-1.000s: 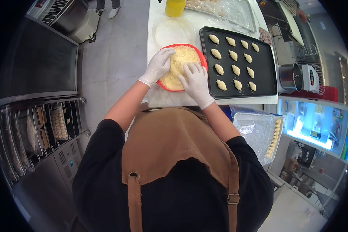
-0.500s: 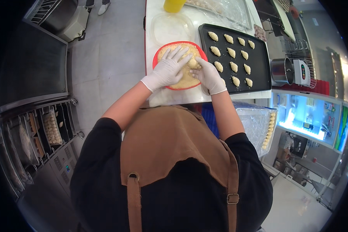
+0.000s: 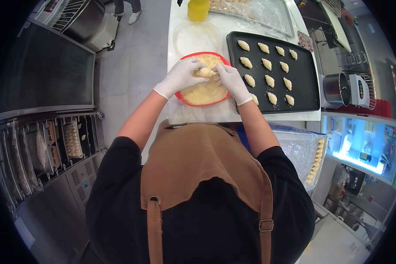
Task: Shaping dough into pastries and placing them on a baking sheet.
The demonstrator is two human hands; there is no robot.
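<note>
Both hands wear white gloves and meet above a red-rimmed bowl [image 3: 201, 104] of pale yellow crumbs [image 3: 204, 93]. Between them is a crumb-coated piece of dough [image 3: 204, 72], lifted over the crumbs. My left hand [image 3: 182, 78] curls round its left side. From the right, the bent fingers of my right hand [image 3: 232, 82] pinch the dough's other end; its fingertips are partly hidden. To the right of the bowl lies a black baking tray [image 3: 301, 70], bearing rows of similar coated pieces with pointed ends, such as one dough piece [image 3: 269, 81].
Behind the bowl are a clear round lid [image 3: 198, 37] and a yellow container [image 3: 198, 10]. A plastic-covered tray [image 3: 268, 17] lies at the far end. Below the table's right side sits another wrapped tray [image 3: 295, 152]. A loaded tray rack [image 3: 53, 149] stands at left.
My left hand has gone from lying spread over the crumbs to curling round the dough piece. The dough is lifted and held between both hands. The whole view has shifted slightly.
</note>
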